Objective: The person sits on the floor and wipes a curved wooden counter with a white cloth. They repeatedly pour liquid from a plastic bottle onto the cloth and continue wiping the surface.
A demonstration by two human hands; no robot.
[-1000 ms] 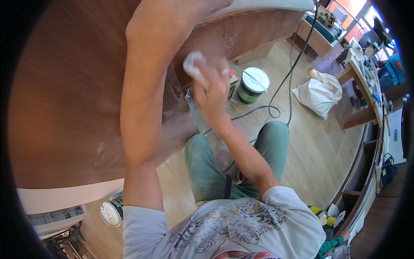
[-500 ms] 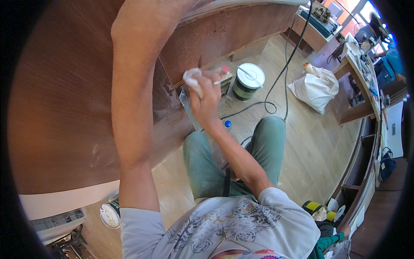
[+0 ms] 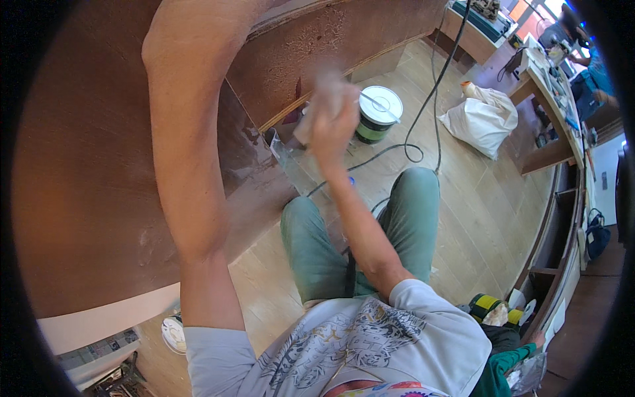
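Observation:
My right hand point(image 3: 334, 126) is raised above my knees, close to the lower edge of a brown wooden panel point(image 3: 301, 49). Motion smears its fingers, which are closed around a crumpled whitish cloth point(image 3: 305, 130). Up along the left runs my left arm point(image 3: 188, 139), leaving the top of the picture, so its hand is out of sight. The panel has rough, blotchy patches, and a large brown wooden surface point(image 3: 86, 178) adjoins it on the left. Just beyond my right hand stands a white-lidded tub point(image 3: 380, 106) with a stick across its lid.
A black cable point(image 3: 433, 109) hangs down and loops on the floor. Farther right are a white sack point(image 3: 479, 122) and a cluttered workbench point(image 3: 552, 86), with a person point(image 3: 589, 83) beside it. Another person's green sleeve point(image 3: 509, 364) shows low right. A clear plastic sheet point(image 3: 288, 162) lies near my knee.
My right hand has swung up and slightly right, still gripping the cloth, and is now blurred. My left arm has shifted left in the picture as the view moved.

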